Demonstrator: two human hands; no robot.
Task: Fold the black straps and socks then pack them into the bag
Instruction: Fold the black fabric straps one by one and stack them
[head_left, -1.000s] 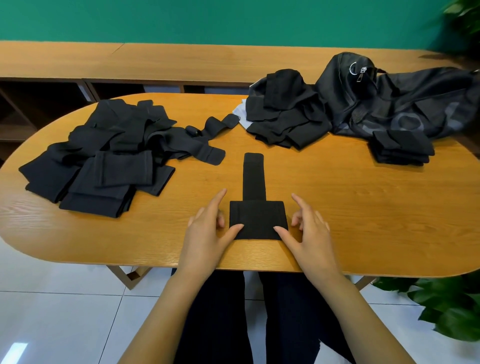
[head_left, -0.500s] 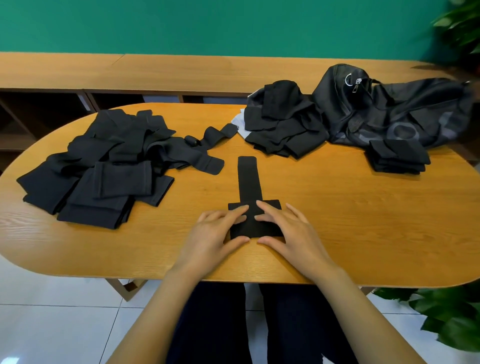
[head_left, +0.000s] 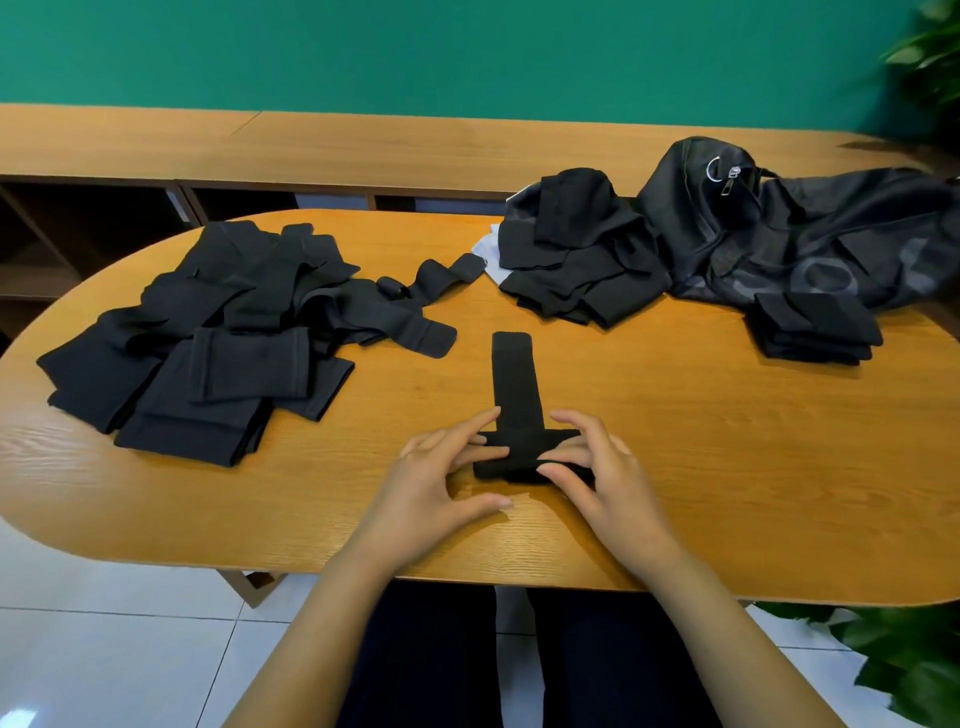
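Observation:
A black strap (head_left: 516, 384) lies on the wooden table (head_left: 675, 467) in front of me, its narrow tail pointing away and its wide near end folded over into a thick roll. My left hand (head_left: 441, 483) and my right hand (head_left: 602, 473) pinch that folded end from either side with fingertips on the fabric. A heap of unfolded black straps and socks (head_left: 223, 338) covers the left of the table. A second black pile (head_left: 576, 254) sits at the back right, beside the black bag (head_left: 800, 228). A small folded stack (head_left: 815, 327) rests in front of the bag.
A long wooden shelf unit (head_left: 311, 150) runs behind the table under a green wall. Potted plant leaves (head_left: 909, 665) show at the lower right, and more leaves at the top right corner. White floor tiles lie below the table's near edge.
The wide near end of the strap has gone from a flat square to a narrower folded roll. Both hands moved from its sides onto it and now pinch it.

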